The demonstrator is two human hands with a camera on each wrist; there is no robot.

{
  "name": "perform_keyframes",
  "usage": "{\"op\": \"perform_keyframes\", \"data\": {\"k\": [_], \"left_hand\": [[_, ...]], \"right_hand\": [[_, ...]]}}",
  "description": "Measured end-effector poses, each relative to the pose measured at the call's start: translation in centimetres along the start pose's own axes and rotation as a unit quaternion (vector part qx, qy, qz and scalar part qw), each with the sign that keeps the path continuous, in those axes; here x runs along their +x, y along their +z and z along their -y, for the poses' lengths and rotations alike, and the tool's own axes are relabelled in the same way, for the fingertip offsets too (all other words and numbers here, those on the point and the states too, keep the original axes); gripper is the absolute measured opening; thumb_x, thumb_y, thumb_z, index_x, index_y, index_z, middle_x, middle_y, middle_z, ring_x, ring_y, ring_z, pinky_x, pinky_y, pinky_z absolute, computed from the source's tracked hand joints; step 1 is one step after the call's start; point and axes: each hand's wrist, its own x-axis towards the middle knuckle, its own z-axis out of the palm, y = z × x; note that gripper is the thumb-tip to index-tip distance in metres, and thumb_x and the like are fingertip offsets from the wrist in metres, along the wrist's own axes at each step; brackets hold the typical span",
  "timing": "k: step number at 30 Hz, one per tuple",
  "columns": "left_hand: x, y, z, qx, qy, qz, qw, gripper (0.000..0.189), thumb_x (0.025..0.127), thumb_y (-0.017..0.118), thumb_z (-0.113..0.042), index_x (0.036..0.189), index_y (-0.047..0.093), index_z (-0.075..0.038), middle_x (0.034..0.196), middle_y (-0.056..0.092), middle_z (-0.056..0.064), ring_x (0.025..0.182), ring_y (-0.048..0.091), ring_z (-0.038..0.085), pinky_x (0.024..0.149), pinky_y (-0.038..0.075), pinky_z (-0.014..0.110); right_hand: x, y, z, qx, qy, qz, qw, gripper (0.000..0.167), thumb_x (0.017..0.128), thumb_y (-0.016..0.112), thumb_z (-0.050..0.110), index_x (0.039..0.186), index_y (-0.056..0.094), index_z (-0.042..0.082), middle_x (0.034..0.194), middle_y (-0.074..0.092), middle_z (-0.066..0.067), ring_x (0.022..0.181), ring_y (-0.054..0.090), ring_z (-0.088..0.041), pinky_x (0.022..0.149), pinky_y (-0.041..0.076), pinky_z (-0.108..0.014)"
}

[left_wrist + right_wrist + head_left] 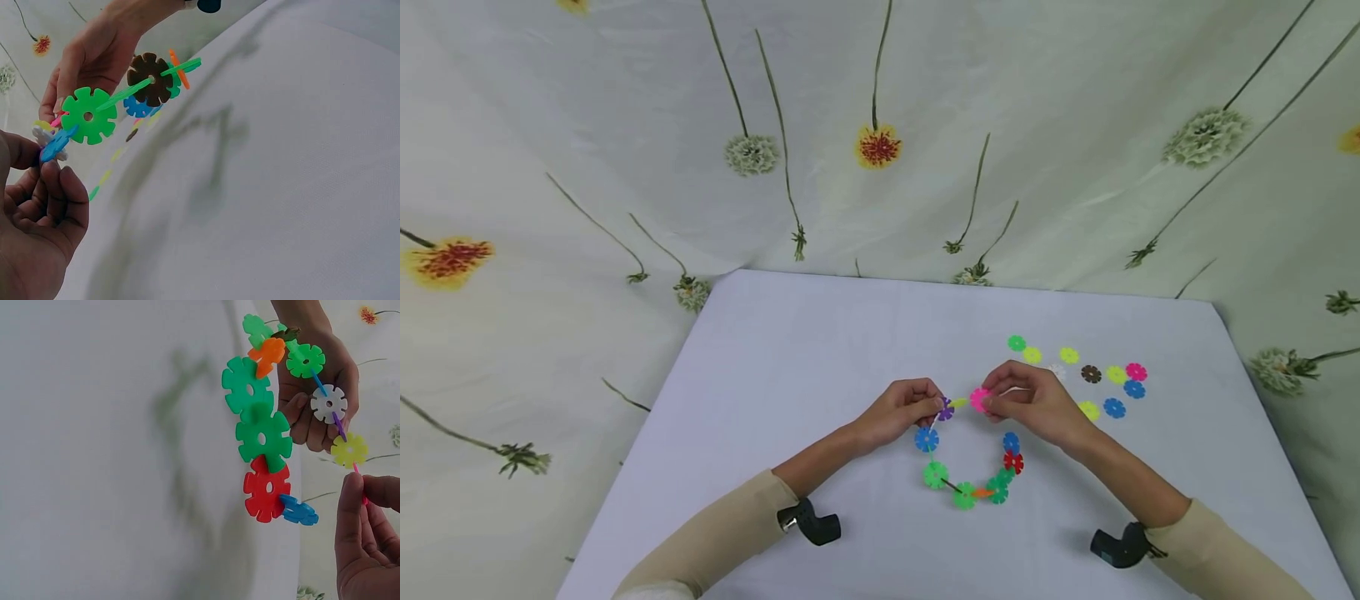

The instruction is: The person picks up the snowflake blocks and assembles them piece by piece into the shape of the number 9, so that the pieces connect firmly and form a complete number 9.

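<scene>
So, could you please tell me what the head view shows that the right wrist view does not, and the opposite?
Only the head view: the loose discs lying on the table, and both sleeves.

Only the right wrist view: the flat faces of the white disc and yellow disc in the chain; the head view catches these edge-on.

Both: the chain, the left hand, the right hand pinching the pink disc, and the table.
</scene>
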Motion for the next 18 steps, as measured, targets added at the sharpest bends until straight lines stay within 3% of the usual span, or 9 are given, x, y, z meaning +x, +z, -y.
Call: {"op": "perform_keyframes", "data": {"k": [6,12,18], "left_hand": [[0.03,0.12,0.08,0.008,0.000,0.005,1.0000,0.022,0.111,0.056,-0.014,0.111,0.065,0.006,0.087,0.059,-0.001,0.079,0.056,0.009,0.076,0.051,0.018],[0.11,0.23,0.21,0.017,0.000,0.010,0.9998,0.020,0.111,0.056,-0.014,0.111,0.065,0.004,0.087,0.059,-0.002,0.079,0.055,0.008,0.075,0.050,0.019],[0.39,0.46,0.18,0.031,0.011,0.013,0.9994,0.019,0.110,0.057,-0.015,0.109,0.064,0.003,0.086,0.060,-0.002,0.077,0.056,0.008,0.074,0.050,0.020]], "right_hand": [[-0.05,0.45,0.07,0.006,-0.010,0.007,0.9999,0.026,0.101,0.073,0.009,0.123,0.065,-0.002,0.111,0.070,-0.022,0.099,0.079,-0.045,0.084,0.067,-0.032],[-0.08,0.44,-0.01,-0.003,-0.015,0.008,0.9999,0.025,0.100,0.073,0.006,0.122,0.067,-0.004,0.104,0.073,-0.018,0.094,0.080,-0.040,0.082,0.067,-0.031],[0.04,0.50,-0.07,-0.014,-0.010,-0.010,0.9998,0.024,0.099,0.076,0.006,0.119,0.069,-0.004,0.101,0.077,-0.018,0.090,0.080,-0.038,0.079,0.066,-0.030]]}}
